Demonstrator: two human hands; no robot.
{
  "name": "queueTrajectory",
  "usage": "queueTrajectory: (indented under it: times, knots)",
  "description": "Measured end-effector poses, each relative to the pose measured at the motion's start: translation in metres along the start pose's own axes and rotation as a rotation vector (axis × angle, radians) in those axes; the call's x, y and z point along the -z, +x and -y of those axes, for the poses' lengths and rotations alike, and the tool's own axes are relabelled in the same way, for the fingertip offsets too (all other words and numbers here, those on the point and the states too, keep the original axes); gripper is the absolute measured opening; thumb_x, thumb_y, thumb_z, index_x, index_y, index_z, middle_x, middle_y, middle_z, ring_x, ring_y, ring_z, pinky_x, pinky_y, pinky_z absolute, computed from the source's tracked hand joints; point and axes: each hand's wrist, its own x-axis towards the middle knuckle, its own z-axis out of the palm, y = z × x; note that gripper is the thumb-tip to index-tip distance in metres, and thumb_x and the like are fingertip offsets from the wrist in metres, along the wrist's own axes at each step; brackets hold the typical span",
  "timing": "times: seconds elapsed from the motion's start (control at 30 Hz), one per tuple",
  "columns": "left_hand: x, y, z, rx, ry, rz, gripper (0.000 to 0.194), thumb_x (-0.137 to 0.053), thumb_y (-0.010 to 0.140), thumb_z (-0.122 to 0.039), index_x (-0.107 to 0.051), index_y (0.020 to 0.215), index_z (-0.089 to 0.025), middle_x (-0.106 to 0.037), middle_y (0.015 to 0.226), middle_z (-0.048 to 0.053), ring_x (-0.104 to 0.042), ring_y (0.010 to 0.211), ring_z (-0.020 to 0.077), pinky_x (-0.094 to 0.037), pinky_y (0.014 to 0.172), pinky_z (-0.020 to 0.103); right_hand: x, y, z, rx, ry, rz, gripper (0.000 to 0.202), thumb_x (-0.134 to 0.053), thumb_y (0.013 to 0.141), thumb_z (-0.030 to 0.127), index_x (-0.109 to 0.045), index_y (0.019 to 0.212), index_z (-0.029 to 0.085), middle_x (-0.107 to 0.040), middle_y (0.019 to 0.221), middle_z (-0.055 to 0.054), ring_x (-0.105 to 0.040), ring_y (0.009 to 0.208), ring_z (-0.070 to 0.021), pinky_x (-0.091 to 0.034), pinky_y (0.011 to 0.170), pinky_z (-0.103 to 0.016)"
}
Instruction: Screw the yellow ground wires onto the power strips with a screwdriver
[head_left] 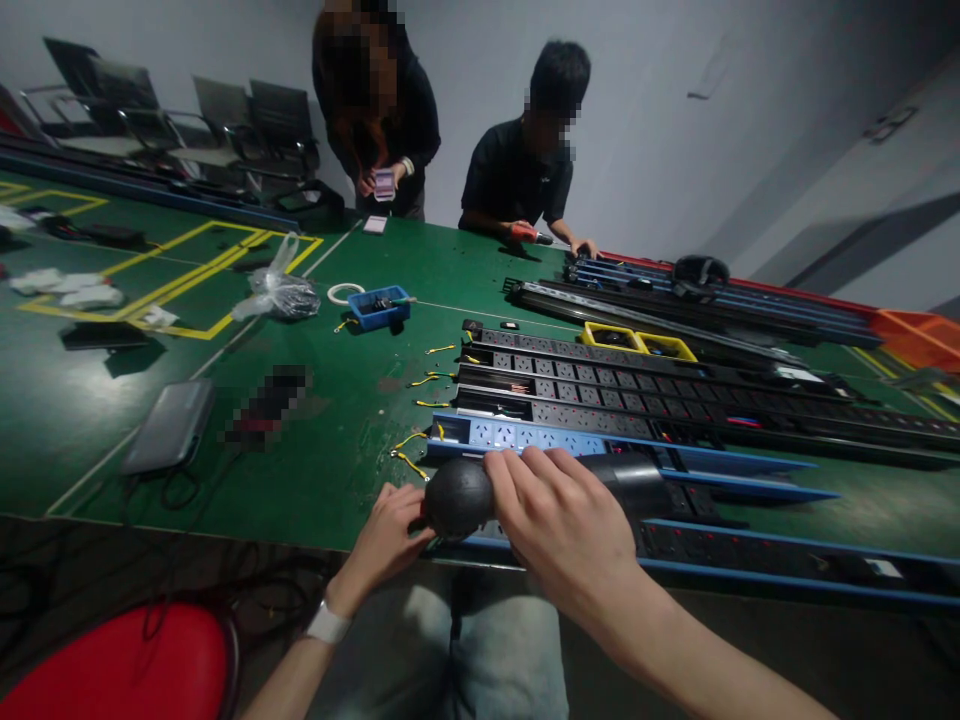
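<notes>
A: Right hand [562, 510], grip state?

B: Fingers wrapped closed around a black tool with a smooth, bulbous end [459, 497].

A: Left hand [390, 530]?

B: Fingers bent, tips at the underside of the bulbous end. What they touch is hidden; cannot tell how far open, or whether anything is held.

A: Tool position?

B: Over the near edge of the green table [315, 470], covering part of a long black strip with blue edges [750, 555].

A: Beyond that?

B: A blue strip with pale socket faces [525, 436], then long black socket strips [570, 375] side by side. Yellow-green wires [409, 462] protrude at their left ends. Farther out, a blue plastic tray [379, 322] holding dark parts.

A: Far side?

B: One person with a red-and-black hand tool [525, 232]; another holding a pale flat object [384, 184].
</notes>
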Motion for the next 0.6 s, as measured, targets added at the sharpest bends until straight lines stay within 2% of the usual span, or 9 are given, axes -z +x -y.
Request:
queueTrajectory:
  times: [0.13, 0.27, 0.37, 0.47, 0.6]
  knots:
    - [0.001, 0.0008, -0.0019, -0.013, -0.008, 0.03, 0.03, -0.059, 0.093, -0.047, -0.076, 0.095, -0.021, -0.074, 0.099, 0.006, -0.062, 0.093, 0.022, -0.047, 0.091, 0.036, -0.0028, 0.0019, -0.0004, -0.014, 0.004, 0.0, 0.011, -0.056, 0.085, 0.011, -0.054, 0.092, 0.018, -0.06, 0.075, 0.001, -0.055, 0.069, -0.018, -0.034, 0.067, -0.033]
    - [-0.0014, 0.0006, 0.0, -0.033, -0.002, -0.009, 0.035, -0.057, 0.094, -0.05, -0.077, 0.093, -0.022, -0.074, 0.097, 0.006, -0.062, 0.088, 0.0216, -0.046, 0.083, 0.034, -0.0055, 0.003, -0.0006, -0.018, 0.006, -0.001, 0.018, -0.059, 0.08, 0.009, -0.055, 0.095, 0.017, -0.061, 0.077, 0.001, -0.056, 0.069, -0.0178, -0.034, 0.066, -0.033]
    - [-0.003, 0.0003, 0.0027, -0.071, 0.02, -0.013, 0.037, -0.057, 0.093, -0.054, -0.078, 0.091, -0.023, -0.074, 0.097, 0.005, -0.062, 0.085, 0.0213, -0.044, 0.079, 0.034, -0.0075, 0.0023, -0.0029, -0.044, -0.004, -0.006, 0.015, -0.058, 0.082, 0.009, -0.054, 0.094, 0.018, -0.06, 0.074, 0.002, -0.056, 0.067, -0.0174, -0.036, 0.067, -0.032]
    - [-0.0039, 0.0005, 0.0044, -0.075, 0.03, 0.023, 0.035, -0.058, 0.093, -0.054, -0.077, 0.094, -0.025, -0.074, 0.102, 0.004, -0.062, 0.088, 0.0211, -0.041, 0.081, 0.035, -0.0091, 0.0019, -0.0062, -0.053, 0.0, 0.02, 0.015, -0.059, 0.083, 0.011, -0.054, 0.095, 0.018, -0.062, 0.076, 0.002, -0.058, 0.069, -0.0176, -0.037, 0.067, -0.032]
    - [-0.0053, 0.001, 0.005, -0.035, 0.023, 0.087, 0.031, -0.06, 0.093, -0.052, -0.076, 0.09, -0.026, -0.074, 0.097, 0.003, -0.062, 0.09, 0.0205, -0.038, 0.081, 0.035, -0.0091, 0.0032, -0.0078, -0.052, 0.002, 0.076, 0.017, -0.059, 0.083, 0.013, -0.055, 0.099, 0.017, -0.065, 0.08, 0.0, -0.059, 0.071, -0.018, -0.039, 0.068, -0.033]
